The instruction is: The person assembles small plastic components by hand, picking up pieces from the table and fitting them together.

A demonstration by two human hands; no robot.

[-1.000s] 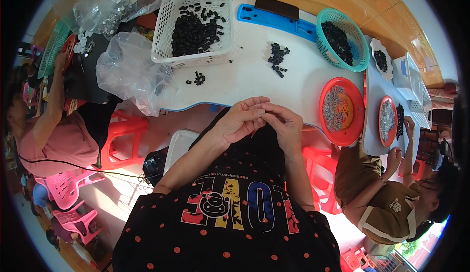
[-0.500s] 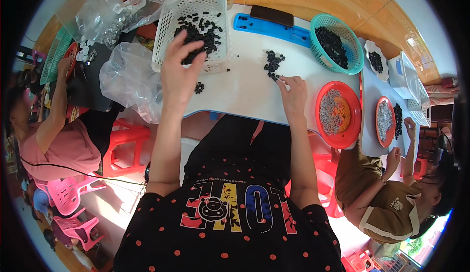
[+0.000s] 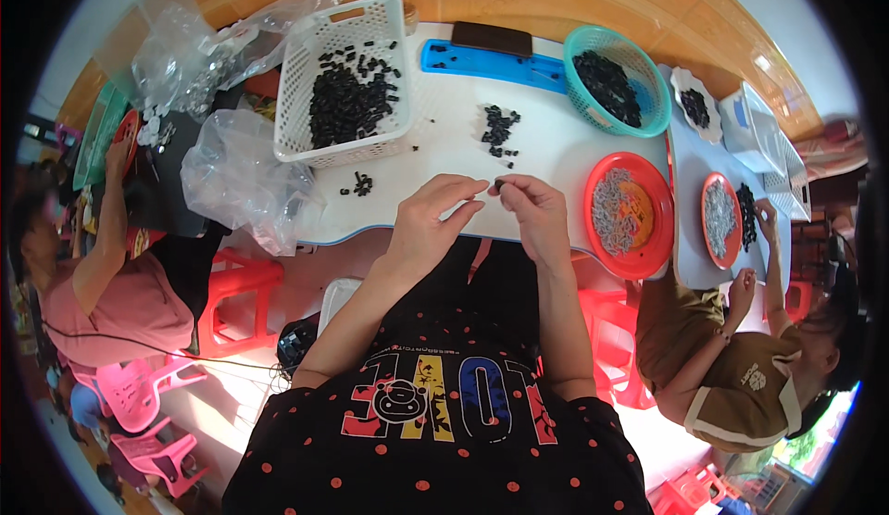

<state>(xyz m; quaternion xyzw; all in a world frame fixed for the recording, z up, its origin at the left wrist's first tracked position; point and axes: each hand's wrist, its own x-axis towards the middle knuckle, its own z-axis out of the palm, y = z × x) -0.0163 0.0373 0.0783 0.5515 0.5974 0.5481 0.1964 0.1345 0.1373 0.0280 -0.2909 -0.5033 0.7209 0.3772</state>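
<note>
My right hand (image 3: pixel 537 211) pinches a small black plastic piece (image 3: pixel 499 183) between thumb and fingers above the front of the white table. Close beside it, my left hand (image 3: pixel 433 217) is open, thumb and forefinger apart, fingertips near the piece; I see nothing held in it. Just beyond my hands lies a loose pile of small black pieces (image 3: pixel 499 124). A smaller cluster of black pieces (image 3: pixel 362 184) sits to the left. Behind that stands a white perforated basket (image 3: pixel 294 98) with many short black cylinders (image 3: pixel 347 107) in it.
On the right are a green basket (image 3: pixel 656 117) of black parts and a red plate (image 3: pixel 659 232) with thin silvery parts. A blue tray (image 3: pixel 491 63) with a dark brown bar (image 3: pixel 491 38) lies at the back. Plastic bags (image 3: pixel 241 172) lie left; co-workers sit on both sides.
My left hand has come from above the white basket down and right to my right hand. My right hand has drawn back from the pile toward me, with a black piece in its fingers.
</note>
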